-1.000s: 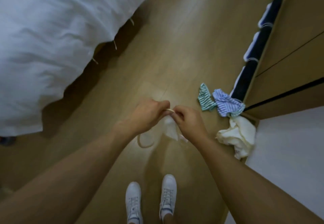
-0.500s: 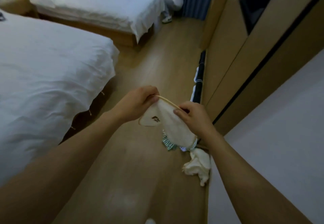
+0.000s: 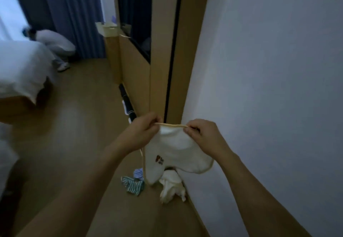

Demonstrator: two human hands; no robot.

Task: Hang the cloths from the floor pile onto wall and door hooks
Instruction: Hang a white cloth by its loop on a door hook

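A white cloth (image 3: 174,153) with tan trim and a small printed mark hangs in front of me, stretched by its top loop. My left hand (image 3: 141,131) pinches the left end of that loop and my right hand (image 3: 202,134) pinches the right end. Below on the wooden floor lie a green striped cloth (image 3: 132,185), a blue striped cloth (image 3: 138,173) and a cream cloth (image 3: 171,188) bunched against the wall. No hook shows in this view.
A white wall (image 3: 269,88) fills the right side, with a tan wooden cabinet (image 3: 159,60) just left of it. A bed with white bedding (image 3: 20,69) stands at the left. A person crouches by the dark curtains (image 3: 70,14) at the far end.
My view has swung up from the floor toward the wall and cabinet. Both hands have lifted the white cloth off the floor and spread its loop apart.
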